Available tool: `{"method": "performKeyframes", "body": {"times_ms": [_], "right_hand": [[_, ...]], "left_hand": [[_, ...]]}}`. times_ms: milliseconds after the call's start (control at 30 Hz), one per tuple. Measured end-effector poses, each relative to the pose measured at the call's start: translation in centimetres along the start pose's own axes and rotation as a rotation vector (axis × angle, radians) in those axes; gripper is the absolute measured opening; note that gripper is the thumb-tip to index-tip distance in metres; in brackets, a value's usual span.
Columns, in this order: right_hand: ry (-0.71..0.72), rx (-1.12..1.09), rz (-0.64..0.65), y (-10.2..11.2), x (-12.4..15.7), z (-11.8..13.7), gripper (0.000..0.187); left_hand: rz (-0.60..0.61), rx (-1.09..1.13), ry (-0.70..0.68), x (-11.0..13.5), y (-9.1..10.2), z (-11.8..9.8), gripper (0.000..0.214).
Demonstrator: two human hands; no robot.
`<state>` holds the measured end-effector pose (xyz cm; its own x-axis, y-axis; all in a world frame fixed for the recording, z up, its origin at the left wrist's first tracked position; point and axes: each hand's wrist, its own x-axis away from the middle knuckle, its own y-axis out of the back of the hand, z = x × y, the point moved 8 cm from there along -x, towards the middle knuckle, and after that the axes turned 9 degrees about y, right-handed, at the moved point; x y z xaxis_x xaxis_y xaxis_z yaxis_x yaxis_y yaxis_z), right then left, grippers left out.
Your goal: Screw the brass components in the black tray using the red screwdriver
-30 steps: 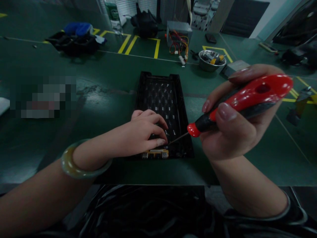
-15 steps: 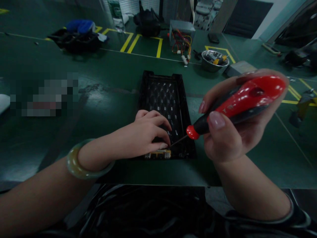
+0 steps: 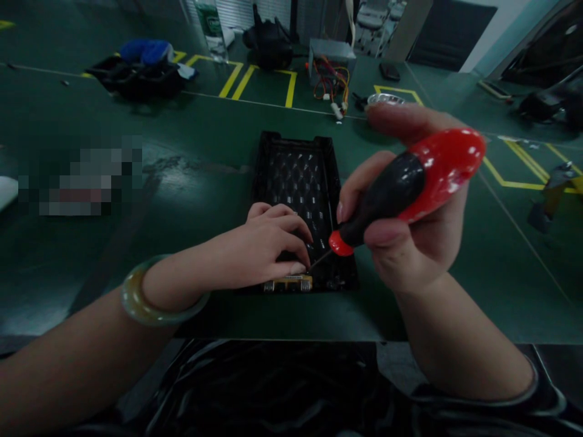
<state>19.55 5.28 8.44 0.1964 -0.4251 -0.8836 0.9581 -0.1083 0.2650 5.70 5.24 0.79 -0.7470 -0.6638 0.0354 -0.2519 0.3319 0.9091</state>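
Note:
A black perforated panel lies flat on the green table in front of me. My left hand rests on its near end with fingers curled down, pressing beside a small yellow circuit board at the panel's front edge. My right hand is closed around a red and black screwdriver. Its thin shaft slants down to the left, and the tip meets the panel right by my left fingertips. A pale bangle sits on my left wrist.
At the back of the table lie a black and blue bag, a grey power supply with coloured wires, a metal bowl partly behind my fingers, and a plastic bottle. Yellow tape lines mark the surface. Dark gear lies far right.
My right hand has rolled the screwdriver handle and moved it left, closer to the panel. My left hand has stayed in place on the panel.

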Motion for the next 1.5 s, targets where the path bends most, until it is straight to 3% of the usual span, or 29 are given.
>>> {"method": "performKeyframes", "body": {"times_ms": [100,233,367,433,533,667,1000,1300,1500], "right_hand": [[0.117,-0.067,-0.027,-0.2,-0.4,0.7,0.056],[0.219,-0.043,-0.329,1.9,-0.6,1.8,0.030],[0.128,0.126,-0.548,3.5,-0.1,0.9,0.018],[0.134,0.183,-0.544,3.5,0.1,0.3,0.021],[0.162,0.188,-0.444,2.6,0.3,-0.7,0.032],[0.079,0.134,-0.344,1.5,0.9,-2.0,0.035],[-0.045,0.093,-0.276,0.7,1.6,-2.7,0.037],[0.138,0.104,-0.418,1.5,0.8,-1.0,0.037],[0.152,0.058,-0.430,1.8,0.4,0.3,0.030]], "left_hand": [[0.010,0.008,-0.002,0.0,-0.2,0.0,0.014],[-0.006,0.021,0.012,0.0,-0.2,0.3,0.012],[0.009,0.052,0.017,0.0,-0.1,0.5,0.013],[-0.011,0.067,0.045,-0.1,0.3,1.0,0.017],[-0.155,0.057,0.195,-0.2,1.9,2.9,0.024],[-0.293,-0.030,0.375,0.1,3.1,5.2,0.026],[-0.218,-0.050,0.333,-0.4,1.6,5.6,0.026],[-0.111,-0.008,0.295,-0.8,1.0,4.9,0.030],[-0.036,0.052,0.278,-0.8,1.0,4.8,0.032]]}}
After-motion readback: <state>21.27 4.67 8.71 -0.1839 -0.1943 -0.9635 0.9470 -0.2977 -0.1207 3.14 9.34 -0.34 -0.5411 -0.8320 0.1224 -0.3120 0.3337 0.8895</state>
